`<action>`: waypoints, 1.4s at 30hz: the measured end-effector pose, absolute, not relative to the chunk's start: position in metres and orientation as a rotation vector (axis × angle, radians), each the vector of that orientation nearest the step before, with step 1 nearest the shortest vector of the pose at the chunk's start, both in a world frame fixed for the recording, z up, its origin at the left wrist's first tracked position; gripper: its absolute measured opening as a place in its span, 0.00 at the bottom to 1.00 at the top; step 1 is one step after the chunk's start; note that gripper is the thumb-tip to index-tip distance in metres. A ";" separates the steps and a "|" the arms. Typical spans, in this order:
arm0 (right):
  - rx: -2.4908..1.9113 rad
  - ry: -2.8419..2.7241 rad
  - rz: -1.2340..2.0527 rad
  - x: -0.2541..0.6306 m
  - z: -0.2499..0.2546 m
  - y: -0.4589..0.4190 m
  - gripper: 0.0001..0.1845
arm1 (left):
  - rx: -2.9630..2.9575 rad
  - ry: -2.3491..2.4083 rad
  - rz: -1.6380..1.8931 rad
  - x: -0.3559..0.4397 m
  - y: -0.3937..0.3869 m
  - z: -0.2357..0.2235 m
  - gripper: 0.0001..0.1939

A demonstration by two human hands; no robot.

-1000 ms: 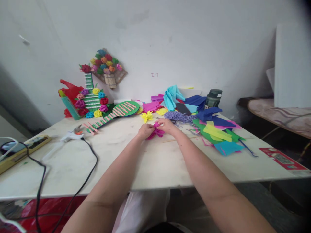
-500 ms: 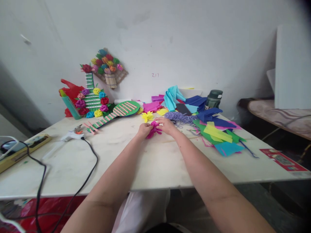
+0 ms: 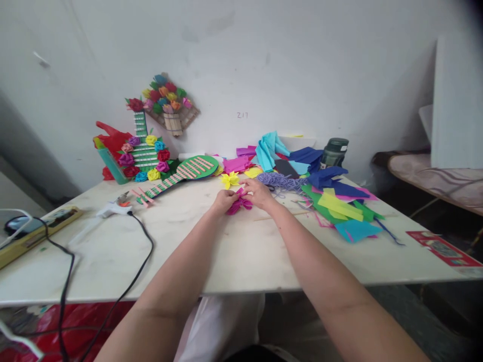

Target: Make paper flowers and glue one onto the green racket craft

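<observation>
A magenta paper flower (image 3: 241,203) with spread petals is between my hands, low over the white table (image 3: 249,251). My left hand (image 3: 225,201) pinches its left side. From the right, my right hand (image 3: 257,194) has its fingers closed on the flower's petals; the fingertips are partly hidden. Just behind them lies a yellow paper flower (image 3: 230,180). Purple yarn (image 3: 281,182) is heaped to the right of it. A thin wooden stick (image 3: 281,216) lies by my right wrist.
Coloured crepe paper (image 3: 337,206) is piled at the right, near a dark green bottle (image 3: 334,153). At the left are a white glue gun (image 3: 115,208) with a black cord, a power strip (image 3: 41,234) and a flower-decorated guitar shape (image 3: 145,156). A red-and-white card (image 3: 443,248) lies at the right edge.
The magenta flower's petals look more spread than a second ago. My right fingers have shifted slightly on it, while my left hand keeps its pinch. The view has shifted slightly.
</observation>
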State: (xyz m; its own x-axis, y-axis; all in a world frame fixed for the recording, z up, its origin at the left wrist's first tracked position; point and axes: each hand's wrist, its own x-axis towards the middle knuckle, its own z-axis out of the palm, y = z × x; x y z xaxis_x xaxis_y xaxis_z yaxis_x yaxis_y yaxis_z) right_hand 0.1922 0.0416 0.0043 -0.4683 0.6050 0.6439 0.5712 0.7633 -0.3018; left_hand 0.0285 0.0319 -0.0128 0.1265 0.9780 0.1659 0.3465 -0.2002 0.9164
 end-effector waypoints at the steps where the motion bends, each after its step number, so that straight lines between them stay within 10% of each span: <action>1: -0.865 -2.186 0.050 0.192 0.004 0.042 0.04 | 1.690 1.334 1.087 0.029 0.032 -0.012 0.16; 42: -0.882 -2.087 0.025 0.186 0.000 0.045 0.04 | 1.336 1.153 1.258 0.033 0.023 0.000 0.15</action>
State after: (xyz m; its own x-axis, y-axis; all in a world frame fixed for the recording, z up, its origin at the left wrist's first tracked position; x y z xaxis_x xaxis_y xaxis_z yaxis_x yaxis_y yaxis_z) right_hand 0.1856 0.0449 0.0004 -0.3916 0.5966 0.7005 0.5796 0.7513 -0.3157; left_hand 0.0333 0.0231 -0.0001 0.0318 0.9924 0.1190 0.0321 -0.1200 0.9923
